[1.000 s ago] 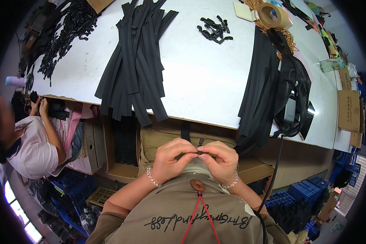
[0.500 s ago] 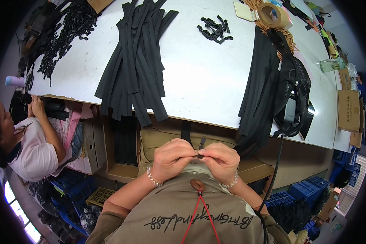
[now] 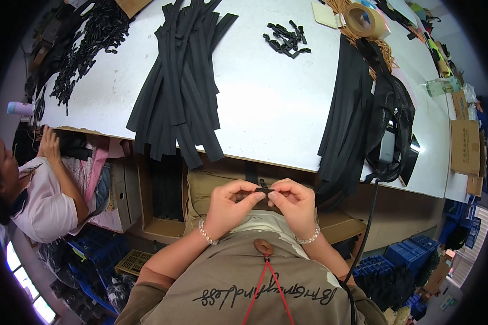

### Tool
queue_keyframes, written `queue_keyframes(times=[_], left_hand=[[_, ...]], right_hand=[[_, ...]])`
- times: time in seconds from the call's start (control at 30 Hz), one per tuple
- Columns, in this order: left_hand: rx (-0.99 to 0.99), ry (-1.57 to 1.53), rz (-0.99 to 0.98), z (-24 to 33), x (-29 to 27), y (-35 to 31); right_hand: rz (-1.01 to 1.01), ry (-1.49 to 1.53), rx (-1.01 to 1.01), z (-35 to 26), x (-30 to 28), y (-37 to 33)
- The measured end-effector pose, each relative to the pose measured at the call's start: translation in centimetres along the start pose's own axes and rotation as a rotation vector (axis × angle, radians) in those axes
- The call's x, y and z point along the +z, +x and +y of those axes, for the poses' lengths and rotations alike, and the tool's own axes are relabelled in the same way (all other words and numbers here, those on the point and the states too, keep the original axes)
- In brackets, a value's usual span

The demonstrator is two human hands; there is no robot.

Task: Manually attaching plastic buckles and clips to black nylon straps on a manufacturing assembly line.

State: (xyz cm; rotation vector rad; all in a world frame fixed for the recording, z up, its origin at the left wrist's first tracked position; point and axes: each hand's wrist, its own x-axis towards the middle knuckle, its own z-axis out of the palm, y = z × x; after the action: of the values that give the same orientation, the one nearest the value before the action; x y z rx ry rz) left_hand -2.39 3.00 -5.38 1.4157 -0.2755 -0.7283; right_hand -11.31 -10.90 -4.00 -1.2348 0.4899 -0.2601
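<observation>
My left hand (image 3: 229,210) and my right hand (image 3: 294,206) meet just in front of my body, below the table edge. Both are closed in a fingertip pinch on one short black strap (image 3: 264,190) that spans the gap between them. A small black fitting sits at its upper side; its exact kind is too small to tell. Behind the hands a length of black webbing (image 3: 250,170) hangs at the table edge. Fingertips hide part of what is held.
On the white table (image 3: 271,108) lie a pile of black webbing strips (image 3: 181,81), another strip bundle (image 3: 344,108), small black plastic pieces (image 3: 287,39), a tape roll (image 3: 363,20) and a black mesh bag (image 3: 387,124). A co-worker (image 3: 43,189) sits at left. A black cable (image 3: 370,227) runs down at right.
Both hands have moved slightly away from my body, toward the table. The held strap has turned and now lies crosswise between the fingertips. The co-worker's hands have shifted a little.
</observation>
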Motion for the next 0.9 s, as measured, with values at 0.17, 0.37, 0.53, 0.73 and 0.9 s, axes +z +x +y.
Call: queue_keyframes(times=[0.17, 0.37, 0.53, 0.73, 0.9], left_hand=[[-0.124, -0.117, -0.043, -0.4, 0.1, 0.2], [0.341, 0.203, -0.071, 2.3, -0.3, 0.4], [0.484, 0.312, -0.183, 3.5, -0.9, 0.5], [0.457, 0.313, -0.222, 3.7, -0.8, 0.4], [0.402, 0.33, -0.235, 3.2, -0.8, 0.5]], right_hand=[[0.021, 0.116, 0.106, 0.6, -0.3, 0.0], [-0.076, -0.173, -0.221, -0.9, 0.2, 0.0], [-0.094, -0.393, -0.407, -2.1, 0.1, -0.3], [-0.065, -0.38, -0.402, -2.1, 0.4, -0.8], [-0.023, -0.224, -0.263, -1.1, 0.8, -1.3]])
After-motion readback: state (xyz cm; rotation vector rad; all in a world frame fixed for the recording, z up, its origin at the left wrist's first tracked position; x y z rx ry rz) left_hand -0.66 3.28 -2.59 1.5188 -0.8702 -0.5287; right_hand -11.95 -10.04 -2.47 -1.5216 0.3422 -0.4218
